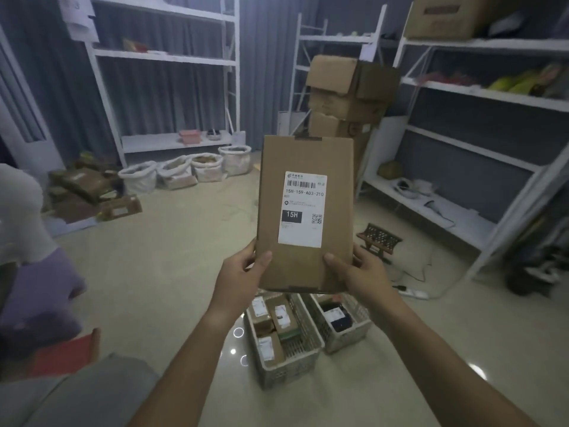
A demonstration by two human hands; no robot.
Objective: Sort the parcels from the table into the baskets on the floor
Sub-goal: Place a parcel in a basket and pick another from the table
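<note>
The left hand (243, 274) is clamped on the lower left edge of a cardboard parcel (304, 211), thumb laid across its front face and the other fingers hidden behind; the right hand (358, 274) is clamped on the lower right edge in the same way. The parcel is held upright in the air between both hands, its white shipping label (302, 209) turned toward the camera and marked 15H. Directly below the hands, at 6 o'clock from the parcel, two pale latticed baskets are set side by side on the floor (172, 257), touching or nearly so. The left basket (289, 365) is seen to hold several small labelled boxes (281, 317); the right basket (348, 334) holds a dark packet (338, 317). At 12 o'clock, behind the parcel, a stack of large cartons (348, 97) is seen. White shelving (480, 155) stands at 3 o'clock, and open white sacks (187, 171) are lined up at 10 o'clock.
</note>
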